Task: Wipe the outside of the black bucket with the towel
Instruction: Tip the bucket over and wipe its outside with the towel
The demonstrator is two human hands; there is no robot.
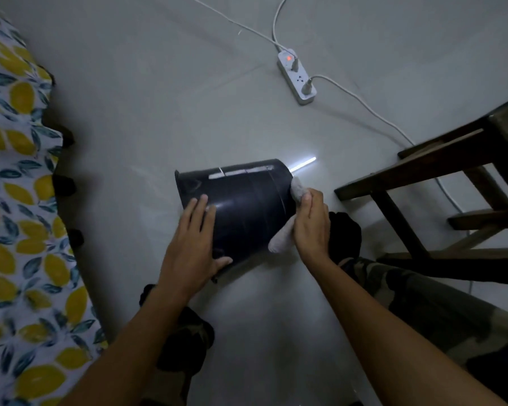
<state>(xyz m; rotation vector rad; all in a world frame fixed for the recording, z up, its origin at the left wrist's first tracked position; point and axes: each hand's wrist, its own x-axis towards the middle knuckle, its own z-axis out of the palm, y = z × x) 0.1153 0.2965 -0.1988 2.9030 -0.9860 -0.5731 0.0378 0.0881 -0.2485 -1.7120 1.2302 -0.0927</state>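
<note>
The black bucket [247, 206] lies on its side on the grey floor, its rim to the left and its base to the right. My left hand [192, 247] presses flat on the bucket's near wall close to the rim, thumb hooked under the lower edge. My right hand [310, 224] grips a white towel [282, 238] and holds it against the bucket's base end. Part of the towel sticks out above my fingers and part hangs below them. The bucket's inside is hidden.
A white power strip [296, 76] with plugged cables lies on the floor farther back. A dark wooden chair frame [440, 177] stands at the right. A lemon-print cloth [15, 200] covers the left edge. My knees in camouflage trousers [423, 303] are below.
</note>
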